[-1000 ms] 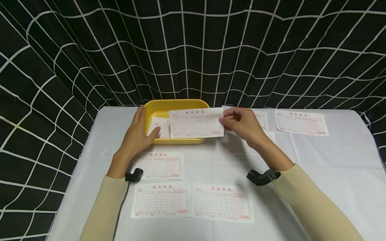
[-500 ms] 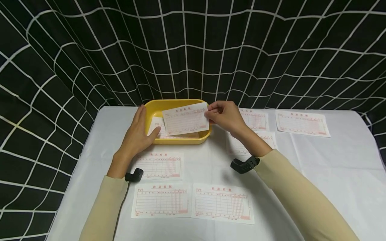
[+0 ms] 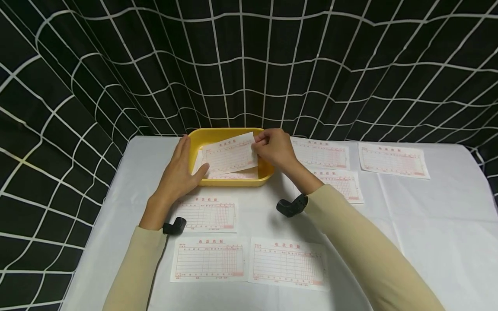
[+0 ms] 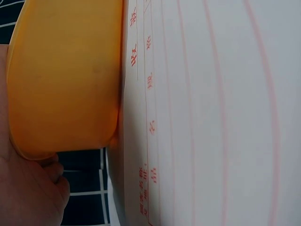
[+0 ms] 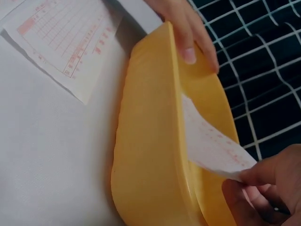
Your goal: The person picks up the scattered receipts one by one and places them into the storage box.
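Observation:
A yellow plastic basin stands at the back of the white-covered table. My left hand holds its left end, the thumb over the rim and the fingers along the outside. Between thumb and fingers, my right hand pinches the right end of a white receipt slip printed in red. That slip slants down into the basin, its left end low inside, as the right wrist view also shows with the slip bending past the rim. Beneath it in the basin lies another slip, mostly covered.
Several like slips lie flat on the table: one slip before the basin, a front-left slip, a front-right slip, and others to the right, including a far-right slip. A black curtain with white grid lines rises behind.
My right hand has moved left and lowered the slip's left end into the basin; the slip now tilts with its right end higher. The left hand stays on the basin.

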`<state>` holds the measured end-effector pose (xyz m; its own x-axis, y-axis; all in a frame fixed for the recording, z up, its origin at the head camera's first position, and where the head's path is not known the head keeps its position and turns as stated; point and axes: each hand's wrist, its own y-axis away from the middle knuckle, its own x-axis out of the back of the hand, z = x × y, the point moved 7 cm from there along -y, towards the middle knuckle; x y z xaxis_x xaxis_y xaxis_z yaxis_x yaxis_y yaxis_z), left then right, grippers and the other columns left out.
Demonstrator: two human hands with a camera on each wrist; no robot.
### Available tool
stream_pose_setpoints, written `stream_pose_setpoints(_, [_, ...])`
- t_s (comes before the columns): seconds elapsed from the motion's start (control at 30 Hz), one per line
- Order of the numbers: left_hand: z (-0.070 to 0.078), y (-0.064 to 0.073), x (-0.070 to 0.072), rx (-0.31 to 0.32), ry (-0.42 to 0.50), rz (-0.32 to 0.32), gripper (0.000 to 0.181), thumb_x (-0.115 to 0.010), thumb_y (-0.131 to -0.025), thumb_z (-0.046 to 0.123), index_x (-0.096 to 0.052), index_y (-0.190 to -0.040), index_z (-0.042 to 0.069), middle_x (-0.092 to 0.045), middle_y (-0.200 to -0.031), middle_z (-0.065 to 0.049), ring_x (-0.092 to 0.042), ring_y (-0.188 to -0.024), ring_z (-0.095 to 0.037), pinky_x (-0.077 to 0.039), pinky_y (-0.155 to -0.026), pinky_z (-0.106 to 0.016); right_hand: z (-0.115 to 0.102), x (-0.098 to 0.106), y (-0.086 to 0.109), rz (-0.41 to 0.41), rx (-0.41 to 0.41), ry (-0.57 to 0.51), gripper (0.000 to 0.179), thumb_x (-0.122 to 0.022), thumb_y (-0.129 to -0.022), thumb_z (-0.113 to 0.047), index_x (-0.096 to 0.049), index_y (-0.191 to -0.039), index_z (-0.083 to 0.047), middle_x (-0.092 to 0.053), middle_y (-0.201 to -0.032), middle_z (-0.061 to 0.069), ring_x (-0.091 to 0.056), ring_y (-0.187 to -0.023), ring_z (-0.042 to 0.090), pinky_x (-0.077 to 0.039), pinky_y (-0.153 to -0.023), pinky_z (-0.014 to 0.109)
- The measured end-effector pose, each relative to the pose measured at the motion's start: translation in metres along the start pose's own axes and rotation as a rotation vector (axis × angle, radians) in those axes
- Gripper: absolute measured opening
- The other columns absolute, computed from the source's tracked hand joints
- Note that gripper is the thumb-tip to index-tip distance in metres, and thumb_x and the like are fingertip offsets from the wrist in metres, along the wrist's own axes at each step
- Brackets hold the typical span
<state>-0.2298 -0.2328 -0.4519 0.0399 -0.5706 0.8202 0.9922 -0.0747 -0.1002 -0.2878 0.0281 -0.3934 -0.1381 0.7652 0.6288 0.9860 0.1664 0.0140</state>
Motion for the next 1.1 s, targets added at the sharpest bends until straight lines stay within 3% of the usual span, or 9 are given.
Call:
stream_pose_setpoints(0.17, [0.000,0.000,0.000,-0.001,0.003,-0.001,0.098,-0.062,-0.098,0.046,-0.010,-0.170,0.003,-0.009,-0.180,-0.013,-0.022,-0.165,-0.036,-0.029,-0.130,-0.057,-0.008,-0.012,-0.004,0.034,0.059,0.090,0.019,-0.069,-0.097,-0.010,-0.077,-0.106,0.004,-0.075,-0.096,0.018,-0.064,-0.082,0.023,-0.054,-0.070,0.026])
stream_pose_setpoints(0.27, [0.000,0.001,0.000,-0.004,0.005,-0.002,0.098,-0.063,-0.098,0.043,-0.011,-0.170,0.002,-0.009,-0.180,-0.014,-0.020,-0.166,-0.035,-0.028,-0.131,-0.056,-0.011,-0.022,-0.003,0.002,0.075,0.107,0.028,-0.067,-0.100,-0.015,-0.076,-0.120,0.003,-0.078,-0.110,0.019,-0.072,-0.094,0.028,-0.062,-0.081,0.036])
stream_pose_setpoints(0.4, [0.001,0.001,0.000,-0.001,0.006,-0.006,0.098,-0.063,-0.097,0.043,-0.012,-0.170,0.002,-0.010,-0.179,-0.014,-0.020,-0.166,-0.035,-0.028,-0.131,-0.056,-0.014,-0.032,-0.002,-0.062,0.068,0.124,0.042,-0.065,-0.103,-0.025,-0.068,-0.136,-0.001,-0.075,-0.127,0.017,-0.072,-0.113,0.030,-0.060,-0.099,0.044])
stream_pose_setpoints(0.53, [0.000,0.000,0.000,-0.002,0.001,-0.003,0.098,-0.064,-0.097,0.043,-0.012,-0.170,0.002,-0.010,-0.179,-0.015,-0.021,-0.165,-0.035,-0.029,-0.131,-0.056,-0.016,-0.038,0.000,-0.134,0.056,0.205,0.041,-0.065,-0.103,-0.032,-0.064,-0.128,0.001,-0.070,-0.098,0.015,-0.066,-0.089,0.027,-0.057,-0.085,0.042])
stream_pose_setpoints(0.63, [0.000,0.000,0.000,-0.003,0.002,0.000,0.098,-0.064,-0.097,0.042,-0.012,-0.170,0.002,-0.010,-0.179,-0.014,-0.020,-0.166,-0.035,-0.028,-0.131,-0.056,-0.018,-0.040,0.002,-0.182,0.057,0.239,0.053,-0.065,-0.102,-0.033,-0.056,-0.140,0.003,-0.067,-0.090,0.014,-0.062,-0.080,0.026,-0.059,-0.087,0.040])
stream_pose_setpoints(0.73, [0.000,0.001,0.001,-0.001,0.005,0.003,0.098,-0.064,-0.097,0.043,-0.012,-0.170,0.002,-0.009,-0.180,-0.013,-0.019,-0.166,-0.034,-0.027,-0.132,-0.055,-0.021,-0.038,0.005,-0.209,0.074,0.225,0.072,-0.065,-0.102,-0.033,-0.039,-0.160,0.002,-0.073,-0.124,0.022,-0.069,-0.107,0.030,-0.054,-0.112,0.046])
stream_pose_setpoints(0.83, [0.000,0.001,0.002,0.000,0.008,0.006,0.098,-0.064,-0.098,0.043,-0.012,-0.170,0.002,-0.009,-0.180,-0.013,-0.018,-0.166,-0.034,-0.027,-0.132,-0.055,-0.025,-0.030,0.010,-0.219,0.127,0.208,0.076,-0.064,-0.102,-0.032,-0.033,-0.164,-0.001,-0.057,-0.155,0.021,-0.058,-0.140,0.034,-0.042,-0.124,0.049])
stream_pose_setpoints(1.0, [0.001,0.001,0.001,0.004,0.015,0.004,0.098,-0.064,-0.097,0.043,-0.011,-0.170,0.003,-0.009,-0.180,-0.013,-0.018,-0.166,-0.034,-0.026,-0.132,-0.056,-0.030,-0.012,0.022,-0.199,0.230,0.181,0.067,-0.063,-0.101,-0.030,-0.044,-0.159,-0.002,-0.047,-0.164,0.017,-0.044,-0.154,0.035,-0.034,-0.129,0.050])
stream_pose_setpoints(1.1, [0.001,0.001,0.000,0.004,0.016,0.005,0.098,-0.064,-0.097,0.043,-0.011,-0.170,0.003,-0.009,-0.180,-0.012,-0.018,-0.166,-0.034,-0.026,-0.132,-0.056,-0.029,-0.001,0.031,-0.173,0.272,0.167,0.064,-0.064,-0.100,-0.029,-0.048,-0.156,-0.003,-0.047,-0.164,0.017,-0.045,-0.153,0.035,-0.034,-0.129,0.051])
